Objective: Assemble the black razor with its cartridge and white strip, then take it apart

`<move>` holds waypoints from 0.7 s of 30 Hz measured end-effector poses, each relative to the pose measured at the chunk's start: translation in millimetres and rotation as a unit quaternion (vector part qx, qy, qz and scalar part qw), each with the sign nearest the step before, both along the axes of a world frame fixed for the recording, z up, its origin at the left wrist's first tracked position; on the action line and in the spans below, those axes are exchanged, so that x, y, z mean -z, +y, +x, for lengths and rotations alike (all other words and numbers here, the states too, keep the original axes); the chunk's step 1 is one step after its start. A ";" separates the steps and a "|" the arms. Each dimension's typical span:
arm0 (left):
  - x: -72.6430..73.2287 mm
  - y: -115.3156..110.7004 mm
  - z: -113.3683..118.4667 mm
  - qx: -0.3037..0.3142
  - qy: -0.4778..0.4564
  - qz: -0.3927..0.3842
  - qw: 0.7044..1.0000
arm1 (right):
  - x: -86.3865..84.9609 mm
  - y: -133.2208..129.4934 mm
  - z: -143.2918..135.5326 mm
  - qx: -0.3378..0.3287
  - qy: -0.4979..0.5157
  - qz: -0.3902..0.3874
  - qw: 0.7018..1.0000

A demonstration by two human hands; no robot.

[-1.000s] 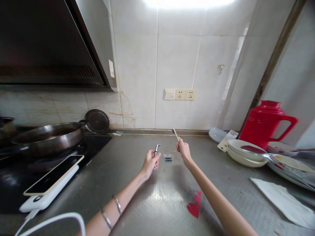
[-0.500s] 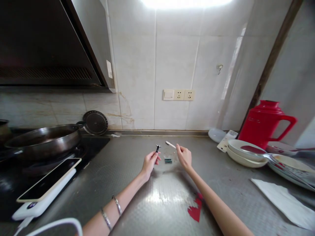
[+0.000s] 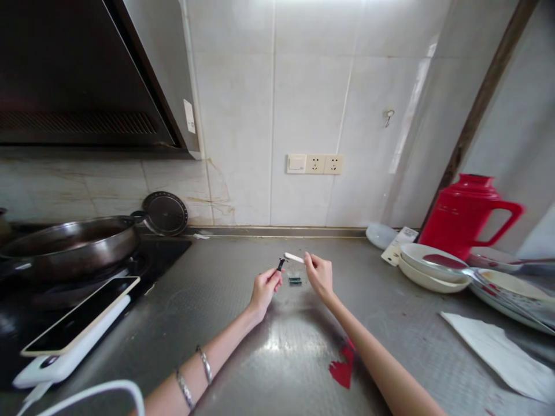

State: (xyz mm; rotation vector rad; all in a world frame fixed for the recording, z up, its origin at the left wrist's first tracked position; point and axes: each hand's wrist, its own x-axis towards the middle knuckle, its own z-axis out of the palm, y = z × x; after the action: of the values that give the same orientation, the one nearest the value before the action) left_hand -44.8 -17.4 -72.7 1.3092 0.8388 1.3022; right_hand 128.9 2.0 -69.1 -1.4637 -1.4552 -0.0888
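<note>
My left hand (image 3: 262, 292) is closed around the black handle of a small razor-like tool (image 3: 281, 265), whose T-shaped head points up and away. Between the fingers of my right hand (image 3: 319, 274) is a slim white stick (image 3: 294, 257), lying nearly level. Its far end is close to the tool's head; whether the two touch, I cannot tell. Just below, on the steel counter (image 3: 243, 364), lie small dark teal pieces (image 3: 295, 281) side by side, with fine bits scattered near them.
At left, a pan (image 3: 73, 248) stands on the stove, with a phone (image 3: 82, 315) on a white power bank (image 3: 73, 349) nearer. A red cut-out (image 3: 342, 367) lies by my right forearm. Stacked bowls (image 3: 427, 268), a red thermos (image 3: 462, 214) and white paper (image 3: 494, 352) occupy the right.
The white stick has swung from a slant to nearly level, and its tip has moved left to the tool's head. My right hand has shifted slightly left; the black tool now tilts more rightward.
</note>
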 end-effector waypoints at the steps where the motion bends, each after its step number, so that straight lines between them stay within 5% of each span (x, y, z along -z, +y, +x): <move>1: -0.1 -0.4 0.0 0.000 0.000 0.002 1.000 | 0.0 0.0 -0.7 -0.009 0.000 0.002 1.000; 13: -3.8 -4.3 -0.2 0.010 -0.010 0.010 1.000 | 2.2 -1.2 -0.9 -0.022 0.011 0.008 1.000; 21: -4.4 -7.1 1.3 0.090 -0.089 -0.091 0.988 | -0.2 -2.7 -5.3 -0.028 0.030 0.034 0.999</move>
State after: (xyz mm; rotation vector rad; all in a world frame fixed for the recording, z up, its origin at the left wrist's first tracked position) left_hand -43.5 -24.5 -68.3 1.0811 0.6800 1.1525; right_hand 123.6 -0.8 -68.9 -1.3590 -1.4294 -0.0599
